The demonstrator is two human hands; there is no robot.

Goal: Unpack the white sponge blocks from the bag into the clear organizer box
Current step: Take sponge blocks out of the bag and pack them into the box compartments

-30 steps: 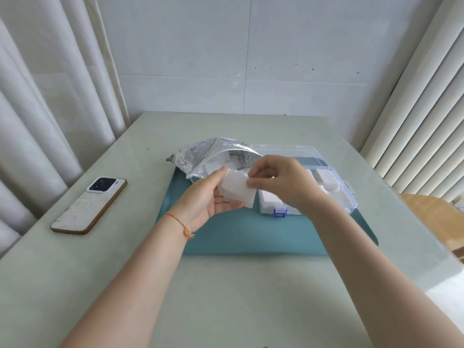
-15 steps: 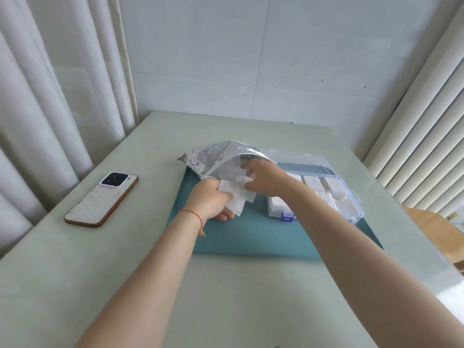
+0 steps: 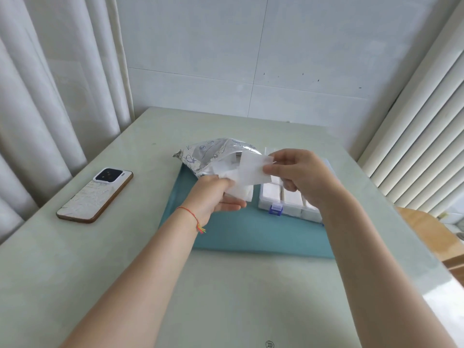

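Landmark: clear organizer box (image 3: 288,197), sitting on the teal mat (image 3: 251,237) on the surface (image 3: 226,297); all places below are given from it.
Done so far: several compartments along the box's near side already hold white sponge blocks (image 3: 271,190), so my judgement is that the task is well under way.
In hand now: right hand (image 3: 298,177), above the box's left end, pinches one white block (image 3: 253,169) between thumb and curled fingers (image 3: 272,169); this block is out of the bag but not yet in a compartment.
Left hand: left hand (image 3: 216,194), just left of the box, holds more white sponge material (image 3: 239,192) in curled fingers; whether that is one block or two I cannot tell.
Bag: silver printed bag (image 3: 211,156), left of and behind the box, mouth turned toward the hands; its inside is hidden, so how many blocks are left in it cannot be told.
Left to do: seat the held blocks in free compartments, then take out whatever the bag holds.
Count, boxes: one.
Count, bags: one.
Count, blocks in the box: at least three show near the front; the right arm covers the rest.
Count, blocks held: at least two.
Count, blue latches (image 3: 275,209): one in view, on the box's near wall.
Count, phones: one phone (image 3: 96,194), well left of the box.
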